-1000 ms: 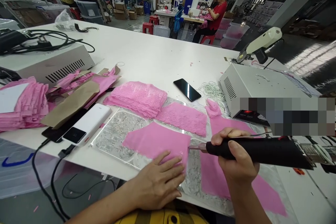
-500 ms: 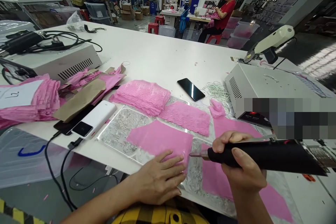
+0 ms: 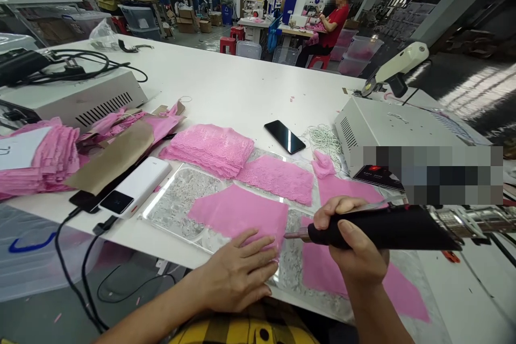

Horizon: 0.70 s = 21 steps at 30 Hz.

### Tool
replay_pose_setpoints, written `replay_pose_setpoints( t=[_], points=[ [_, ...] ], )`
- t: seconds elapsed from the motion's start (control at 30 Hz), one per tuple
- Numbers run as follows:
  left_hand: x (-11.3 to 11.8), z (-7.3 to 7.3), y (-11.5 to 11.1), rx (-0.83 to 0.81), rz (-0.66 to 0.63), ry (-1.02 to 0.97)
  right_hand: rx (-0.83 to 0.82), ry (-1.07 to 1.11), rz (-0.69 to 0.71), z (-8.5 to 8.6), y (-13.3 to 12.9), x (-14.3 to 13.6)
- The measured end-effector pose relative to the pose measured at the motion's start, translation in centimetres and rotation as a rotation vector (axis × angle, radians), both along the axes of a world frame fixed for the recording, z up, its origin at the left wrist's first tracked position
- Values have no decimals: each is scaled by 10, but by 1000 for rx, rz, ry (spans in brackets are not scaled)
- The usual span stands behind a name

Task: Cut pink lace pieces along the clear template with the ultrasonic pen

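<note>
My left hand (image 3: 244,269) lies flat with fingers spread on the lower right part of a pink fabric panel (image 3: 237,209). In my right hand (image 3: 355,242) is a black handheld tool (image 3: 387,228), held nearly level, its thin metal tip (image 3: 296,234) pointing left. That tip is at the panel's right edge, close to my left fingertips; contact cannot be made out. Beneath the panel is a clear-edged board with a grey mottled surface (image 3: 177,204). Another pink fabric piece (image 3: 322,269) lies partly behind my right hand. A pink lace piece (image 3: 278,177) lies just beyond the panel.
Beyond lie a lace stack (image 3: 209,148), a phone (image 3: 285,136) and tangled pale cord (image 3: 324,140). A white power bank (image 3: 137,188) with cables is at left, near bundled pink pieces (image 3: 52,156). Grey metal boxes (image 3: 395,123) (image 3: 80,102) flank the table. A person in red sits at a sewing machine.
The view has turned slightly right, so most things sit further left. More of the tool's metal rear end shows. The left hand still rests on the panel, and the tip stays at its edge.
</note>
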<state>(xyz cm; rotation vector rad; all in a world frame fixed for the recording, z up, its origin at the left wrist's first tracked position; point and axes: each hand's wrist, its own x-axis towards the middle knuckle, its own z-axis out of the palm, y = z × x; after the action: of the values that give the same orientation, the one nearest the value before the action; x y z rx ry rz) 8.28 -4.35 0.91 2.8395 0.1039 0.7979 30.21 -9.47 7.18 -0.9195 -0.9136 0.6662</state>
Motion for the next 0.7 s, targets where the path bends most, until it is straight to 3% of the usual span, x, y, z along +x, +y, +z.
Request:
replay_pose_setpoints(
  t=[0.13,0.33,0.47,0.7],
  points=[
    [11,7,-6,10,3,-26,2,-7,-133,7,-10,21],
    [52,6,-19,75,56,-7,23,41,-322,6,-12,51],
    [67,0,-23,98,106,43,30,67,-322,-3,-7,52],
    [67,-1,-24,81,120,112,53,106,-274,-14,-3,50]
  ],
)
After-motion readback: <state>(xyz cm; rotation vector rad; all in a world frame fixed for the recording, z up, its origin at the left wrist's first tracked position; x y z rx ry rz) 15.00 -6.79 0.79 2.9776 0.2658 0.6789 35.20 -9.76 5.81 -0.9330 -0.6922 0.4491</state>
